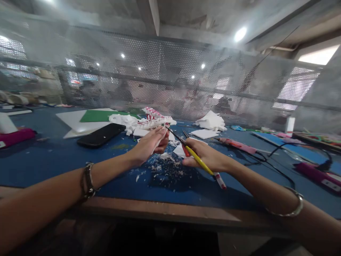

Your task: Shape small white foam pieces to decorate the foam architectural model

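Observation:
My left hand is closed in a pinch on a small white-and-red piece, mostly covered by the fingers. In my right hand lies a yellow-handled needle file, its thin dark shaft reaching up-left to that piece. Under the right hand are an orange-red object, partly hidden, and a white stick with red marks. Pale shavings lie scattered on the blue tabletop below both hands. Just beyond the left hand stands a white-and-pink striped piece on white material.
A black phone lies at left, near a green sheet and white sheets. Crumpled white paper sits behind the right hand. A pink-handled corded tool and a purple power strip are at right. A perforated screen rises behind.

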A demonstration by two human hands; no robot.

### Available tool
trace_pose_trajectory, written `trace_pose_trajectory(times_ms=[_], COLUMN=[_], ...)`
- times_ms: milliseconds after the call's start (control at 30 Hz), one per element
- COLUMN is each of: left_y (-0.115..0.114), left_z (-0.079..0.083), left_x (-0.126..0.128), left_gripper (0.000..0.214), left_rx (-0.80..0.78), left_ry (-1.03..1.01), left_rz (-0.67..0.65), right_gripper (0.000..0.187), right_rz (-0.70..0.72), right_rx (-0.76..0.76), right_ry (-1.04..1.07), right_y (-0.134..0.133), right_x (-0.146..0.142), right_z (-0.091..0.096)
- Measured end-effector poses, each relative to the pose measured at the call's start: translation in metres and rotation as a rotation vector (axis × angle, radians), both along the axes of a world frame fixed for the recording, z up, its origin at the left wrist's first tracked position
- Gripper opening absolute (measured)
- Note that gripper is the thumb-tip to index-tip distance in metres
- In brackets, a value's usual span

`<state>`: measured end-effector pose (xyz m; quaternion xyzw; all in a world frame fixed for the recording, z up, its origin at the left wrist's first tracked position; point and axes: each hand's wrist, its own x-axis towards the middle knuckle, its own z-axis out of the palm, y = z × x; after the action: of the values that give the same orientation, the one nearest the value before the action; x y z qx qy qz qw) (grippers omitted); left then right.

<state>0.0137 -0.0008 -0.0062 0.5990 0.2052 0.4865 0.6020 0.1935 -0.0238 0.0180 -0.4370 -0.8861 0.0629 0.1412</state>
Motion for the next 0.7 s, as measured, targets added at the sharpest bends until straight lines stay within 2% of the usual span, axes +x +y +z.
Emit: trace_pose_trajectory(times_ms=[267, 467, 700], left_y=[0.006, 0.005, 0.005], left_z=[-0.009, -0.009, -0.008], left_x=[-0.001, 0.0, 0.002], left_gripper=[0.018, 0.018, 0.018], left_rx=[0.117, 0.144, 0.114], left_ry=[0.148, 0.227, 0.213], left_rz=[-0.029, -0.046, -0.03], right_gripper=[0.042, 0.036, 0.035], right_rz=[-0.159, -0.175, -0.227], right_rx=[0.162, 0.241, 0.338], right_ry=[-0.131, -0.192, -0.273], right_y=[-0.003, -0.003, -0.004], right_x=[-0.005, -0.006, -0.006], right_z=[-0.006, -0.011, -0.011])
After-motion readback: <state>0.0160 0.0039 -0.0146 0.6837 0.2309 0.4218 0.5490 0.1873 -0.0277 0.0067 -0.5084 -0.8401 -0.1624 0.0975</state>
